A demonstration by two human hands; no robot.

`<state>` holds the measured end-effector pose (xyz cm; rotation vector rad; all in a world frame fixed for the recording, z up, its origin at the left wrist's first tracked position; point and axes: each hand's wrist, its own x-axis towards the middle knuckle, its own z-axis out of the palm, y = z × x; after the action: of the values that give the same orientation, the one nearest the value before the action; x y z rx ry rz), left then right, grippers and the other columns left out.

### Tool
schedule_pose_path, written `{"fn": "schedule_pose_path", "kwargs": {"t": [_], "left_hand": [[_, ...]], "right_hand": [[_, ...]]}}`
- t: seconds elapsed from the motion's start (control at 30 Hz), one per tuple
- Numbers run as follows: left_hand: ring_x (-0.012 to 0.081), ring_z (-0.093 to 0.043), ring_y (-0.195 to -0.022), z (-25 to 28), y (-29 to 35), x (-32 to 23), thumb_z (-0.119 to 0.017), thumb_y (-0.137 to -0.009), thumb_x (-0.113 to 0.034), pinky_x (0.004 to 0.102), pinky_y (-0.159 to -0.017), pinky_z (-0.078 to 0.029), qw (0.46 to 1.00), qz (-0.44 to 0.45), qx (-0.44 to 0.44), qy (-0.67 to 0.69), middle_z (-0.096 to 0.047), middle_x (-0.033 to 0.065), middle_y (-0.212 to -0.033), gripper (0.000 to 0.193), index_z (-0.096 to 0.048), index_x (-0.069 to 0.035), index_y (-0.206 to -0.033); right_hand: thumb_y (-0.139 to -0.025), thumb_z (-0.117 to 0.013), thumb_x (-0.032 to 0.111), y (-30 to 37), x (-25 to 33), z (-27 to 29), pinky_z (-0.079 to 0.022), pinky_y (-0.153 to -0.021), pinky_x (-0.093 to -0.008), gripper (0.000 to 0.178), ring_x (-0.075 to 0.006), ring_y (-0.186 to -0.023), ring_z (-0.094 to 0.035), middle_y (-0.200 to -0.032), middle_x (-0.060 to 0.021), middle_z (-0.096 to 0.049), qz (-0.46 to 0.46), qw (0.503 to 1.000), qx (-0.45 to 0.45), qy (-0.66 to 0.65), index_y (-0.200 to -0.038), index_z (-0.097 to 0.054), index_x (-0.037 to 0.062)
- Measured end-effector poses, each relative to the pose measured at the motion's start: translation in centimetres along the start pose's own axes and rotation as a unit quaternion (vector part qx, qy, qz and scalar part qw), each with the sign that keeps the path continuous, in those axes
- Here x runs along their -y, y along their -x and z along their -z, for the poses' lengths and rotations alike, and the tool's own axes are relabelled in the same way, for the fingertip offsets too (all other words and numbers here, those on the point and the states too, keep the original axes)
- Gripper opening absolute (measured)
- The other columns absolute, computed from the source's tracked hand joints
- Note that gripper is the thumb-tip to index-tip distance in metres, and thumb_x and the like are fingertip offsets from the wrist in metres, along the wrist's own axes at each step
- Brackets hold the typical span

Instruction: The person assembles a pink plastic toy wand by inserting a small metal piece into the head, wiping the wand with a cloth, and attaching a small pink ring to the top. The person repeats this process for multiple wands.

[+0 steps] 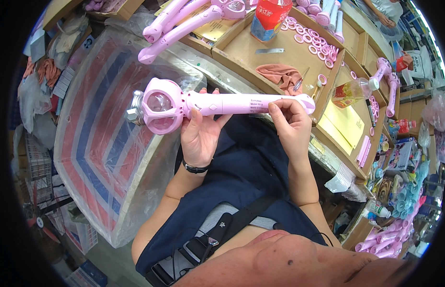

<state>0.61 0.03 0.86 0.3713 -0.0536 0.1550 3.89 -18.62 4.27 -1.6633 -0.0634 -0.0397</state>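
A pink toy wand (232, 104) lies crosswise in front of me, held in both hands. Its round openwork head points left, with a clear dome inside and a silver faceted piece at the tip. My left hand (201, 136) is closed round the handle just below the head, thumb in front and fingertips showing above. Near the handle's right end, beside small dark print, my right hand (292, 126) grips the wand with thumb and bent fingers. Part of the right fingers is hidden behind the handle.
A cardboard tray (241, 63) holds pink rings (312, 40), a peach cloth (280, 76), a metal strip (269, 50) and a red-labelled bottle (270, 18). Farther right stand a yellow-drink bottle (349, 93) and yellow sheets (339, 125). More wands (181, 31) lie beyond. A plastic-lined striped container (100, 129) fills the left.
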Motion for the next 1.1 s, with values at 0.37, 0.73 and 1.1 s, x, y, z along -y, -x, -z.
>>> {"fn": "schedule_pose_path", "kwargs": {"t": [0.37, 0.73, 1.1], "left_hand": [[0.0262, -0.038, -0.13, 0.1, 0.0, 0.0, -0.052, -0.094, -0.015, 0.0605, -0.104, -0.032, 1.0, 0.003, -0.003, 0.001, -0.044, 0.0031, -0.134, 0.04, -0.04, -0.014, -0.132], [0.0267, -0.038, -0.13, -0.1, 0.3, -0.2, -0.056, -0.092, -0.018, 0.0589, -0.104, -0.033, 0.997, -0.02, 0.002, -0.079, -0.043, 0.0035, -0.135, 0.046, -0.036, -0.016, -0.134], [0.0381, -0.035, -0.131, -2.5, -4.9, -4.6, -0.041, -0.098, -0.032, 0.0497, -0.106, -0.032, 0.961, 0.022, 0.177, -0.213, -0.033, 0.0178, -0.144, 0.056, -0.021, -0.009, -0.145]], "right_hand": [[-0.085, -0.066, 0.007, 0.1, -0.3, -0.5, -0.034, -0.051, -0.0151, 0.009, 0.0009, -0.058, -0.043, -0.071, 0.0045, -0.057, 0.034, 0.999, -0.031, 0.014, -0.087, -0.062, -0.0003], [-0.074, -0.077, 0.03, 0.5, -0.6, -0.9, -0.044, -0.052, -0.0311, 0.054, -0.018, -0.055, -0.053, -0.073, -0.0045, -0.055, 0.076, 0.944, -0.102, 0.304, -0.113, -0.05, 0.0039], [-0.067, -0.078, 0.025, -0.5, -2.4, 3.2, -0.05, -0.073, -0.0392, 0.052, -0.0331, -0.083, -0.063, -0.091, -0.0178, -0.063, 0.111, 0.924, 0.246, 0.272, -0.11, -0.057, 0.0048]]}}
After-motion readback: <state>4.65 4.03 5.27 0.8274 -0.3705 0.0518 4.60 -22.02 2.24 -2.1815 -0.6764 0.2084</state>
